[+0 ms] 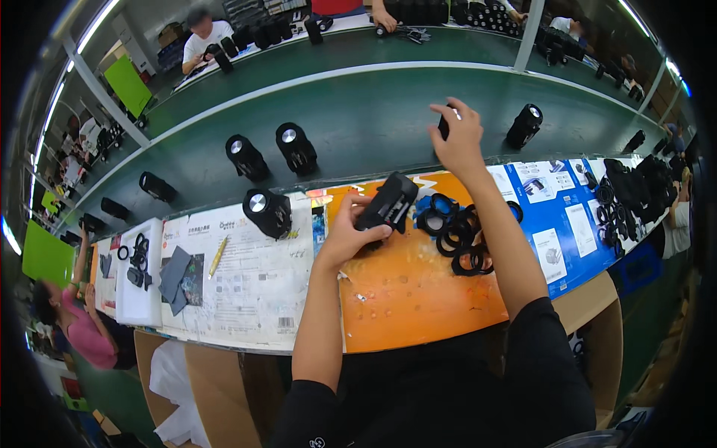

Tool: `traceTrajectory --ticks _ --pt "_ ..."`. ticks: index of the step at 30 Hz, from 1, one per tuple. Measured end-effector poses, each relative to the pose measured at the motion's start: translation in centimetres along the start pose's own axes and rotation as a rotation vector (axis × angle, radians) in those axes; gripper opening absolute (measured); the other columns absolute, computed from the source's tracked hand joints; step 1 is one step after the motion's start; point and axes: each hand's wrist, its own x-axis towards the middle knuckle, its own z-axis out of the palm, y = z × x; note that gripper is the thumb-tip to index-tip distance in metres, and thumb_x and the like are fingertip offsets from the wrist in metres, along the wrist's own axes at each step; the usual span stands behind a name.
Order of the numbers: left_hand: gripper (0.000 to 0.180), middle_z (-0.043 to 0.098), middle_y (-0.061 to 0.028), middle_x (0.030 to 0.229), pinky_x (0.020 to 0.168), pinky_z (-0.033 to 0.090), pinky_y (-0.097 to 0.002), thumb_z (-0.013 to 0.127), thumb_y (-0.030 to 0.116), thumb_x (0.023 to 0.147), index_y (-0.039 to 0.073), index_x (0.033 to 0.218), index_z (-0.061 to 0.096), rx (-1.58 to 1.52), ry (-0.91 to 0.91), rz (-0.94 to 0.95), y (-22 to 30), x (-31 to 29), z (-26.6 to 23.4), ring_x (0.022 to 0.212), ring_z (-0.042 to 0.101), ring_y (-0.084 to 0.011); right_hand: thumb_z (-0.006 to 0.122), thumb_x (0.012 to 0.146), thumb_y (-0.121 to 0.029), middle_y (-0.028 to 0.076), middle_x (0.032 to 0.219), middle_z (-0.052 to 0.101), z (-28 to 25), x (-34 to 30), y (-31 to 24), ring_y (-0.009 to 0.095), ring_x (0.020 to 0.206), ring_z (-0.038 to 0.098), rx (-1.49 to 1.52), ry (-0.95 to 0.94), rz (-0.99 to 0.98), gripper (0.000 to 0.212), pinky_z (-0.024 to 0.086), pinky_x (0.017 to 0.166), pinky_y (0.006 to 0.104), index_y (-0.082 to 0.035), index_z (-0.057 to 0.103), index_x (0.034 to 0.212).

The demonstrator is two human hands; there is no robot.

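Just over the orange sheet (414, 317), a black cylinder (390, 203) sits tilted in the left hand (352, 233), its near end clamped between thumb and fingers, its far end leaning out to the right. Black rings (461, 235) lie heaped just right of it. Farther out, above the green conveyor (373, 112), the right hand (459, 138) curls around a dark object (445, 124); whether those fingers press on it, I cannot tell. Another black cylindrical unit (524, 126) stands farther right.
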Motion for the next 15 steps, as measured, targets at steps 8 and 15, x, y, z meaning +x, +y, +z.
traceTrajectory --ticks 8,15 --pt "0.063 0.071 -0.0151 0.121 0.105 0.056 -0.0405 0.095 0.021 0.081 0.004 0.135 0.067 0.792 0.425 0.379 5.8 11.2 -0.5 0.123 0.070 -0.0331 0.086 0.097 -0.038 0.023 0.158 0.054 0.5 -0.6 5.3 0.043 0.146 0.054 -0.142 -0.214 0.363 0.088 0.038 0.120 0.0628 -0.017 0.044 0.171" --pt "0.086 0.051 -0.0193 0.160 0.111 0.058 -0.0498 0.090 0.018 0.089 0.018 0.166 0.052 1.194 0.227 0.337 9.5 17.5 0.6 0.128 0.069 -0.0437 0.088 0.097 -0.037 0.023 0.144 0.065 -0.7 -0.8 7.0 0.044 0.137 0.061 -0.110 -0.185 0.308 0.076 0.046 0.118 0.0528 -0.006 0.054 0.158"
